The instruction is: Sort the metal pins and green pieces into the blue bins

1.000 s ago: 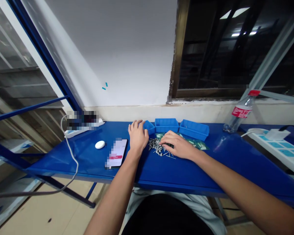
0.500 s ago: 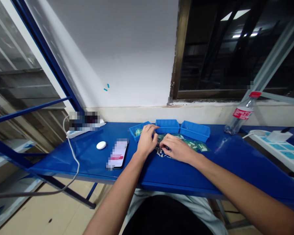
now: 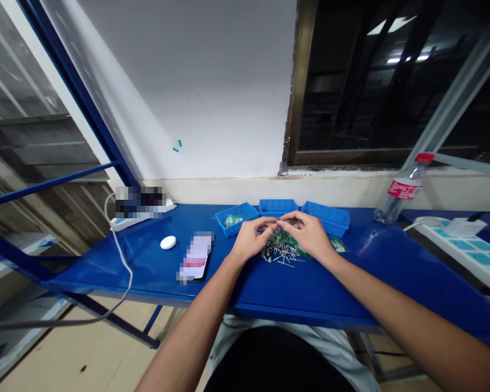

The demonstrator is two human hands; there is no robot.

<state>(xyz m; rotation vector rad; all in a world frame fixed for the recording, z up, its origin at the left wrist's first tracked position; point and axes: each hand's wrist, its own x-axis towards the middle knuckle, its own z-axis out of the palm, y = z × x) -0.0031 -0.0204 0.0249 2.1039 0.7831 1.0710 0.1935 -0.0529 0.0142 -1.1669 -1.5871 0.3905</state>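
Observation:
My left hand (image 3: pixel 253 238) and my right hand (image 3: pixel 309 234) meet at the fingertips above a pile of thin metal pins with thick heads, like blind rivets (image 3: pixel 281 251). Both hands are closed in a pinch; whatever lies between the fingers is too small to make out. Under and behind my right hand are green-tinted plastic bags (image 3: pixel 338 245) with pale pieces inside, partly covered by the hand. Behind the hands stand three blue bins: a left bin (image 3: pixel 228 231) holding small bagged pieces, a middle bin (image 3: pixel 277 205) and a right bin (image 3: pixel 334 220).
On the blue table (image 3: pixel 261 288) to the left lie a phone (image 3: pixel 196 258) and a white oval object (image 3: pixel 168 243). A power strip (image 3: pixel 142 215) is at the back left. To the right are a plastic bottle (image 3: pixel 404 190) with a red cap and another power strip (image 3: pixel 469 247).
My right hand has lifted off the rivet pile and moved up beside my left hand, which has shifted right and slightly down. Their fingertips now meet, and more of the pile shows.

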